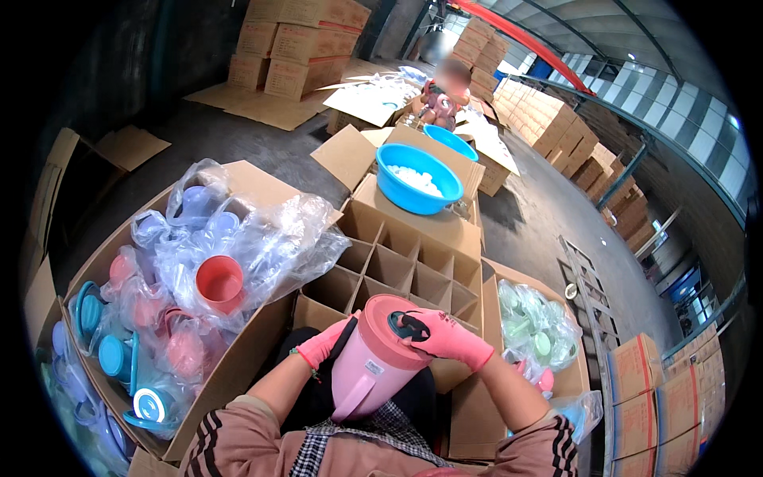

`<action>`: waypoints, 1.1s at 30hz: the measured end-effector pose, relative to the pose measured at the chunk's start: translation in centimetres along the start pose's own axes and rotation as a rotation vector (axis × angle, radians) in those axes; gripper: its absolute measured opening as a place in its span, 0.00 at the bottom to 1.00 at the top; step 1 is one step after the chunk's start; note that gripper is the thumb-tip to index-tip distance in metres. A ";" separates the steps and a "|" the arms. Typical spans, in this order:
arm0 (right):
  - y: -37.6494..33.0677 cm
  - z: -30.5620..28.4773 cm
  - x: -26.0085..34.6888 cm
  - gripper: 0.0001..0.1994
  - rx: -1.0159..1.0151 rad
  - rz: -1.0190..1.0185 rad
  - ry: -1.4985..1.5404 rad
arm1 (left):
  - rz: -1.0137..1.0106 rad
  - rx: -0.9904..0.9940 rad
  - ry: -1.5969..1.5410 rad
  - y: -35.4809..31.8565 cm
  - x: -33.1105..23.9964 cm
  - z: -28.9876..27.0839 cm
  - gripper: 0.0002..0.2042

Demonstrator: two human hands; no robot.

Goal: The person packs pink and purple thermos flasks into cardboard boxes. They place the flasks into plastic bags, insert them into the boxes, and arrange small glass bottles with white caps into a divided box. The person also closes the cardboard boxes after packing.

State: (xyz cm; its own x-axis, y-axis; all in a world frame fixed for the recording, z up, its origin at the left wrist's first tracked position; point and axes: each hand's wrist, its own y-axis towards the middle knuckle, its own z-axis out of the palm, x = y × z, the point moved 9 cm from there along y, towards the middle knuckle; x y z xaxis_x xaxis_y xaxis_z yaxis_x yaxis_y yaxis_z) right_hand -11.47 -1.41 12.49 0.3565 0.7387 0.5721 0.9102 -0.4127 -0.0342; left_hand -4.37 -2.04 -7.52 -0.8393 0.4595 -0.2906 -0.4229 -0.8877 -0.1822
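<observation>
A pink plastic jug [366,378] with a handle and a small white label stands tilted in front of my body. Its round coral lid [383,316] is on top. My left hand [327,343], in a pink glove with dark fingers, grips the jug's left side near the rim. My right hand [445,335], gloved alike, has its fingers bent over the right part of the lid, at a dark round spot in its middle. The right fingertips partly hide that spot. The jug's handle points toward me.
Before me stands a carton with cardboard dividers [389,270]. To the left, a large box holds bagged lids and a red cup [220,280]; to the right, a box holds pale green bagged parts [531,327]. Beyond are a blue basin [419,179] of white pieces and a seated person [442,103].
</observation>
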 end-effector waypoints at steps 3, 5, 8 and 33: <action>0.8 0.1 -0.4 0.14 0.254 0.109 0.017 | 0.007 -0.002 0.046 0.1 -0.3 -0.5 0.16; 1.3 0.3 0.7 0.10 0.260 -0.074 -0.207 | 0.025 -0.025 0.149 -0.7 -0.3 -0.1 0.15; 1.8 1.4 1.4 0.08 0.353 -0.319 -0.522 | 0.072 -0.062 0.342 -1.6 -1.3 0.5 0.14; 3.6 1.7 0.2 0.06 0.336 -0.389 -0.531 | 0.215 -0.120 0.872 0.2 -3.0 -3.2 0.19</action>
State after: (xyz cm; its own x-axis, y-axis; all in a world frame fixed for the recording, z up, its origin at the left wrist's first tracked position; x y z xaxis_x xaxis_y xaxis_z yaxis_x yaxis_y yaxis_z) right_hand -7.77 -1.78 11.08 -0.0291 0.9920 0.1232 0.9767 0.0544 -0.2076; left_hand -0.80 -3.51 -9.71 -0.3189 0.1872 -0.9291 -0.2075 -0.9703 -0.1243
